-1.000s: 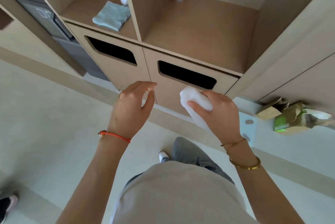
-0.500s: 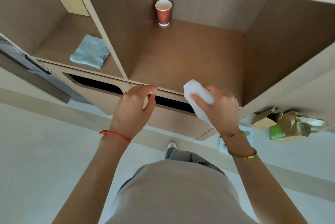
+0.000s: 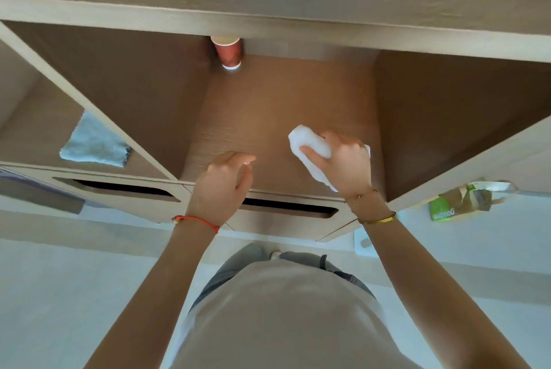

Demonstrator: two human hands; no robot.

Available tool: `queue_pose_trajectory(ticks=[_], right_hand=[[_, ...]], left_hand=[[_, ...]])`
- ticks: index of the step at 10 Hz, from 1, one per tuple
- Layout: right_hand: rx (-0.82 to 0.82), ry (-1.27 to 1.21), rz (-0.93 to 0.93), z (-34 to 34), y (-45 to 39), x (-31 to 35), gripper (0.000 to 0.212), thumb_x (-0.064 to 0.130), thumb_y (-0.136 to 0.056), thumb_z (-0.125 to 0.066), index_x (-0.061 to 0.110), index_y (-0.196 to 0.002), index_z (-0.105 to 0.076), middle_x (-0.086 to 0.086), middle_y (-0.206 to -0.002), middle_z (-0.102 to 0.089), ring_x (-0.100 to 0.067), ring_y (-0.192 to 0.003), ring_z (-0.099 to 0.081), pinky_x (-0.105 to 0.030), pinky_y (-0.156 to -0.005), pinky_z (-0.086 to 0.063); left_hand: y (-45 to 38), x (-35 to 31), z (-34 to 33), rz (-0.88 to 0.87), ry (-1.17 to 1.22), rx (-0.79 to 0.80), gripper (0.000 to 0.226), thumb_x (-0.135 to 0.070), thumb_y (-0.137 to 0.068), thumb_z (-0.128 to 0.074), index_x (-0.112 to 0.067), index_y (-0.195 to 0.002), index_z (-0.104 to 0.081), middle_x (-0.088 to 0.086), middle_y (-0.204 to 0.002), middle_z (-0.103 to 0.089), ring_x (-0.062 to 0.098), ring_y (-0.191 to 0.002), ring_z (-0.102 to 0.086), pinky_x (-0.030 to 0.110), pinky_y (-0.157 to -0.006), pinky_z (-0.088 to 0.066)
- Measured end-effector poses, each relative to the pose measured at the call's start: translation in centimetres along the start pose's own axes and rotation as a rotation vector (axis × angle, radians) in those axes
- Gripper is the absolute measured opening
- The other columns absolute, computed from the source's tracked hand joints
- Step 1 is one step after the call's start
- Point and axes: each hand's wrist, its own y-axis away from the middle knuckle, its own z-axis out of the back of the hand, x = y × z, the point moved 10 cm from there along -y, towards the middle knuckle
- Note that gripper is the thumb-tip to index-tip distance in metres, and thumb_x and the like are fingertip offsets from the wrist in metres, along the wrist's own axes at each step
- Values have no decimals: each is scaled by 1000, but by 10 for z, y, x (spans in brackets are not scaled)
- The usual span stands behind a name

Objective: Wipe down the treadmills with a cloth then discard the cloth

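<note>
Two slots (image 3: 286,208) under brown shelf (image 3: 280,106)

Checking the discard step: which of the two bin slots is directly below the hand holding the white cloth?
The right-hand slot, under the compartment with the red paper cup. The right hand grips the white cloth above it.

Two hands: the right hand (image 3: 347,159) grips one white cloth (image 3: 310,146). Beyond them one red cup (image 3: 229,54); left, one blue cloth (image 3: 94,145); below, two bin slots (image 3: 119,188), seemingly.
</note>
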Motion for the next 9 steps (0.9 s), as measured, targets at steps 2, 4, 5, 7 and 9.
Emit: queue_pose_trajectory(ticks=[2, 4, 5, 7, 9], right_hand=[[31, 54, -6, -37, -3, -9, 32, 42, -75, -79, 13, -79, -68, -2, -66, -64, -24, -64, -62, -26, -60, -42], [114, 34, -60, -48, -5, -10, 32, 46, -78, -75, 17, -92, -70, 0, -81, -69, -24, -80, -63, -35, -81, -46], [107, -58, -73, -32, -1, -8, 37, 45, -82, -72, 17, -106, -70, 0, -98, -71, -24, -97, -62, -35, -93, -41], [126, -139, -113, 10, 15, 6, 34, 32, -89, -68, 17, -119, -66, -2, -109, -70, -24, -101, -62, -34, -95, -42], [128, -198, -136, 34, 44, 16, 34, 20, -88, -67, 11, -121, -65, -7, -114, -68, -27, -107, -61, -41, -98, -46]], left_hand=[[-22, 6, -17, -1, 20, 83, 29, -17, -97, -50, -20, -121, -66, -4, -119, -66, 18, -106, -63, 40, -85, -56], [-35, 5, -8, -5, 44, 82, 28, -15, -97, -51, -19, -120, -66, -5, -118, -66, 19, -107, -63, 40, -87, -54], [-36, 2, -2, -23, 57, 80, 27, -15, -97, -51, -18, -119, -66, -5, -116, -67, 20, -106, -63, 41, -86, -54], [-30, -5, 14, -79, 71, 49, 26, -12, -96, -53, -15, -116, -68, -2, -111, -69, 22, -101, -65, 43, -83, -55], [-13, -12, 27, -122, 77, -16, 25, -11, -95, -54, -15, -114, -68, -3, -110, -69, 21, -101, -66, 43, -84, -54]])
